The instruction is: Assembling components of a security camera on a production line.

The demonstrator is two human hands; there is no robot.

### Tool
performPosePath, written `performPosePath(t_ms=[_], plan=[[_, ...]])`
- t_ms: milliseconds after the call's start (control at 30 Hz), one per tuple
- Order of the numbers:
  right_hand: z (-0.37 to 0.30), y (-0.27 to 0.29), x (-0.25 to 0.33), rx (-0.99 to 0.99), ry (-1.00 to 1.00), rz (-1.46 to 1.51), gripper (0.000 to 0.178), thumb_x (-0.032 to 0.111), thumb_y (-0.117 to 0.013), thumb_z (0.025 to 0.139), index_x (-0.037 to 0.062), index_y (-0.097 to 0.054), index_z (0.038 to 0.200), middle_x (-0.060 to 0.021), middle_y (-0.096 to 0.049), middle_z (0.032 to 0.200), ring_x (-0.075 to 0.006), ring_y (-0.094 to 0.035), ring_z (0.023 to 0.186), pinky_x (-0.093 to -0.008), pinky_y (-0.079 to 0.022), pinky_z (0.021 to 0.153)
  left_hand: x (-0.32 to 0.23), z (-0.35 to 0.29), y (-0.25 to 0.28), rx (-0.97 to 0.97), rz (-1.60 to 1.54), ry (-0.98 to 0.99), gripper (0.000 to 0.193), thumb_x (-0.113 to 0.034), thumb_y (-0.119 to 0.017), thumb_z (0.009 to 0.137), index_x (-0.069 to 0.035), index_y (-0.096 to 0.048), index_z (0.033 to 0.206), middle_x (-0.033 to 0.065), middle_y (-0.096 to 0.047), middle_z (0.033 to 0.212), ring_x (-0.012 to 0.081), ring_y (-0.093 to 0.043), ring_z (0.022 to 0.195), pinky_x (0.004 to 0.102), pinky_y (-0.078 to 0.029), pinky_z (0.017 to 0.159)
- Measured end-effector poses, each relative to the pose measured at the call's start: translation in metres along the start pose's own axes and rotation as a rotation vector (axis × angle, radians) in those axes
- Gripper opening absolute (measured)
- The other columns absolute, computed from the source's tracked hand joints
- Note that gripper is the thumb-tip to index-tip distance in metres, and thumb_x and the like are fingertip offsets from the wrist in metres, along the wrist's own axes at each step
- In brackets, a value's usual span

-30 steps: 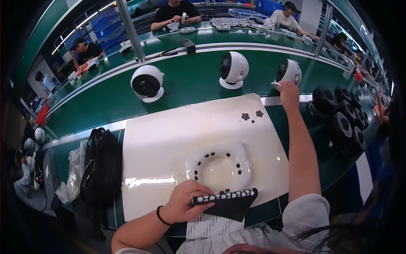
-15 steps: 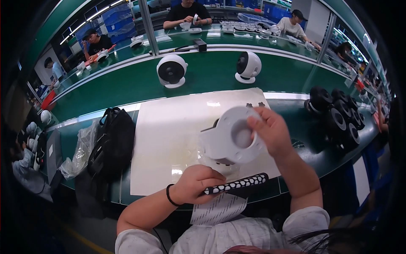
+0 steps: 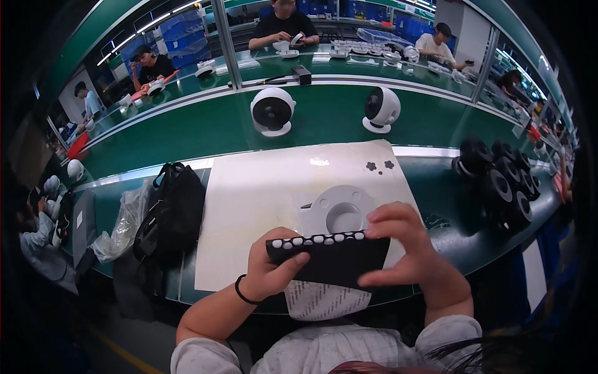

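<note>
My left hand (image 3: pixel 274 265) grips the left end of a black sheet with white oval spots (image 3: pixel 330 262), its thumb lying on the near face. The spots show along the sheet's upper edge. At the sheet's right end my right hand (image 3: pixel 408 249) has thumb and fingers spread apart; the fingertips are by the upper corner, and whether they touch it I cannot tell. Behind the sheet a white round plastic base (image 3: pixel 324 202) with a recessed centre lies on the pale mat (image 3: pixel 249 187), partly hidden. Printed paper (image 3: pixel 324 302) hangs below the sheet.
Small black flower-shaped pieces (image 3: pixel 371 166) lie on the mat. Two white fan-like units (image 3: pixel 271 112) (image 3: pixel 381 110) stand beyond it. A black bag (image 3: pixel 171 215) and clear plastic (image 3: pixel 128 218) are left; black round parts (image 3: pixel 498 177) are piled right. Several people work across the bench.
My right hand has let go of the white base, now down on the mat, and moved to the black sheet's right end. My left hand has turned the sheet so its dark face shows.
</note>
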State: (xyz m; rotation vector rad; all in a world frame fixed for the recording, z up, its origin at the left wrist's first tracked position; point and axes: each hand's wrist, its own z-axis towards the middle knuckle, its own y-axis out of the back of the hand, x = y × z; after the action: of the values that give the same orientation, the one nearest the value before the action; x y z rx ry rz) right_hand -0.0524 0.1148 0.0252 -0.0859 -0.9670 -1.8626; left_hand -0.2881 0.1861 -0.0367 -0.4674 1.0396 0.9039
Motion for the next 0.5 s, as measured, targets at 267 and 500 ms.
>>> performPosePath(t_ms=[267, 500], plan=[[-0.010, -0.020, -0.004, -0.139, -0.192, 0.194, 0.041, 0.006, -0.070, 0.072, 0.0073, -0.050, 0.108, -0.0071, -0.056, 0.089, -0.0165, -0.056, 0.079, -0.0250, -0.047, 0.071, -0.007, 0.006, -0.009, -0.020, -0.141, 0.006, 0.024, 0.004, -0.067, 0.069, -0.001, -0.056, 0.090, 0.0046, -0.058, 0.082, 0.0114, -0.055, 0.072, 0.0223, -0.043, 0.064], [-0.002, -0.006, 0.006, 0.026, -0.606, 0.270, 0.044, 0.010, -0.069, 0.074, 0.0055, -0.046, 0.112, -0.0053, -0.058, 0.080, -0.0115, -0.057, 0.075, -0.0234, -0.044, 0.069, -0.003, 0.005, 0.000, -0.035, -0.050, 0.163, 0.014, 0.001, -0.070, 0.069, 0.000, -0.058, 0.076, 0.0002, -0.053, 0.060, 0.0080, -0.049, 0.055, 0.0214, -0.040, 0.052]])
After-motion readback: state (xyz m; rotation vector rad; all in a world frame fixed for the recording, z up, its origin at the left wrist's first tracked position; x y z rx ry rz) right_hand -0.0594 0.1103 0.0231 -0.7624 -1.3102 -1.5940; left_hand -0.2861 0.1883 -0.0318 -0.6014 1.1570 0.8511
